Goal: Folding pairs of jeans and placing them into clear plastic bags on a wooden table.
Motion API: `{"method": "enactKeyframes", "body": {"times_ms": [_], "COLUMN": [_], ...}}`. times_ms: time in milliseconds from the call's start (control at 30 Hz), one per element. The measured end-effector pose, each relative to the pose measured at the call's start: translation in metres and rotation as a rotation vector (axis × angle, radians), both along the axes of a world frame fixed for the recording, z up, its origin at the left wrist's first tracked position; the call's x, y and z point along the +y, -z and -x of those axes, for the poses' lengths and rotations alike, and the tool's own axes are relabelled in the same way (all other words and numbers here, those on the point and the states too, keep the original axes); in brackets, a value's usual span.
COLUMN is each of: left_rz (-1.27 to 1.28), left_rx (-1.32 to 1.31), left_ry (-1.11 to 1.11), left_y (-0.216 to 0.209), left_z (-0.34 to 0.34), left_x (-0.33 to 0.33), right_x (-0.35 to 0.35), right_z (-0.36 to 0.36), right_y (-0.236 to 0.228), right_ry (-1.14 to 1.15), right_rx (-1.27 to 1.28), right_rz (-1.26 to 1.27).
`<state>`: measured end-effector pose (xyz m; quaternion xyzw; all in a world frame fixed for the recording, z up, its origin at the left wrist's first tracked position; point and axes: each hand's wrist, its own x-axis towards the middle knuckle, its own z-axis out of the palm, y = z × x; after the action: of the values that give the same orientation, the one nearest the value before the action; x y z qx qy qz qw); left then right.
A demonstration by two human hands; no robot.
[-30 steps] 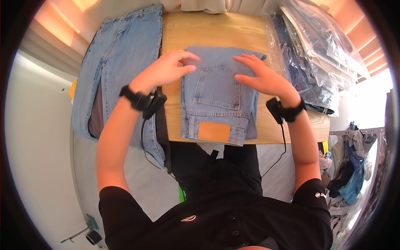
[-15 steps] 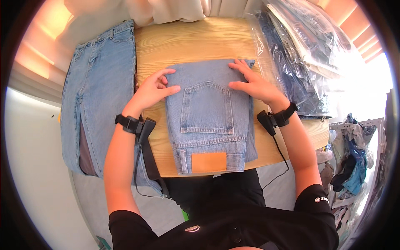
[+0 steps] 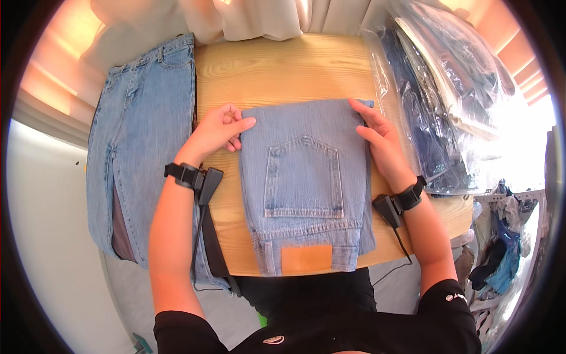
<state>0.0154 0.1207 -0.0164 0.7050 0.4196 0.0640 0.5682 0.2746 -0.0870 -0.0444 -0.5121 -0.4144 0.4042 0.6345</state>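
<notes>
Folded blue jeans [image 3: 303, 177] lie on the table before me, back pocket facing up, with the waistband and its tan patch at the near edge. At their far left corner my left hand [image 3: 221, 131] has its fingers curled and its thumb over the edge, closed on the denim. My right hand [image 3: 382, 141] rests along the far right corner, fingers and thumb spread apart and touching the cloth. Both wrists wear black straps with small cabled devices.
Another pair of light blue jeans [image 3: 147, 112] is laid out at the left. Clear plastic bags of folded clothes [image 3: 442, 106] are piled at the right. The wooden table [image 3: 283, 65] reaches back to pale curtains [image 3: 253, 20]. Bagged garments [image 3: 501, 253] hang at the lower right.
The folded jeans have shifted slightly nearer and to the right in view. My left fingers have curled in at their edge. The right hand has moved lower in view with the corner.
</notes>
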Motion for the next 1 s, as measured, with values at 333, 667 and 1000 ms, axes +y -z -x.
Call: {"method": "enactKeyframes", "body": {"times_ms": [333,667,1000], "left_rz": [-0.123,-0.064,-0.039], "left_rx": [-0.165,-0.196,-0.198], "left_ry": [-0.042,-0.06,-0.041], "left_y": [0.011,0.009,0.01], "left_z": [0.007,0.008,0.009], "left_x": [-0.013,-0.015,-0.013], "right_x": [-0.004,-0.006,-0.006], "right_z": [0.002,0.002,0.002], "right_y": [-0.002,-0.001,-0.001], "right_ry": [0.013,0.008,0.007], "right_rx": [-0.183,-0.255,-0.253], "right_rz": [0.004,0.028,0.028]}}
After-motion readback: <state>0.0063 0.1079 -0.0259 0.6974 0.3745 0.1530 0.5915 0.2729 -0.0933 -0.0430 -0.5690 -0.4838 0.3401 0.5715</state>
